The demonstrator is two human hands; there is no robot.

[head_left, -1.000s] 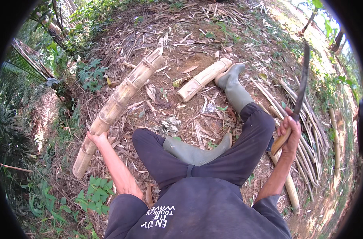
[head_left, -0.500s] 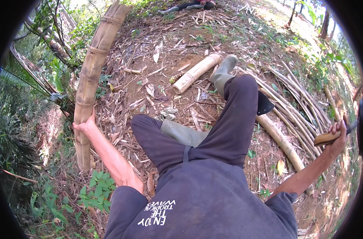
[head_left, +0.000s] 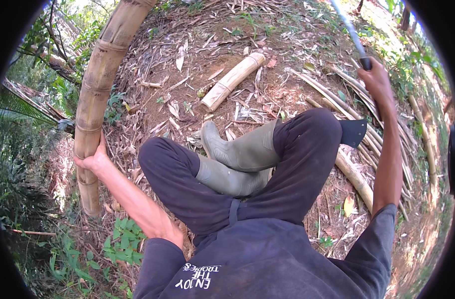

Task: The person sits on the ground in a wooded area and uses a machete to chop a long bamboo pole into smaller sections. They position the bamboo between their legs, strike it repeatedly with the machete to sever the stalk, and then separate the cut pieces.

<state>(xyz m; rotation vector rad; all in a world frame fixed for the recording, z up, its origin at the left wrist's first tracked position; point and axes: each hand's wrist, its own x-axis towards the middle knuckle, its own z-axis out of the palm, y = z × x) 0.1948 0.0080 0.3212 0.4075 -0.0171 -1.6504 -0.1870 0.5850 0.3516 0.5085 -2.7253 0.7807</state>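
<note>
At the left, a thick, jointed bamboo pole (head_left: 95, 82) stands tilted, its top end running out of the picture. My left hand (head_left: 94, 158) clasps it near its lower end, thumb on the outer side. My right hand (head_left: 376, 79), raised at the upper right, is closed round the handle of a machete (head_left: 352, 32). Its long blade points up and away, with the tip cut off by the picture's edge. Ahead of my boots (head_left: 240, 154) lies a short cut piece of bamboo (head_left: 233, 82) on the ground.
Several thin poles (head_left: 359, 94) lie in a bundle at the right, near a thicker pole (head_left: 354, 174). A dark flat piece (head_left: 353, 132) sticks out beside my right knee. Dry leaves and chips cover the ground. Green plants (head_left: 121, 241) grow beside my left arm.
My right hand has swung up and forward from the far right with the machete. My right leg has folded in, its boot now over the other. The left hand still clasps the bamboo pole.
</note>
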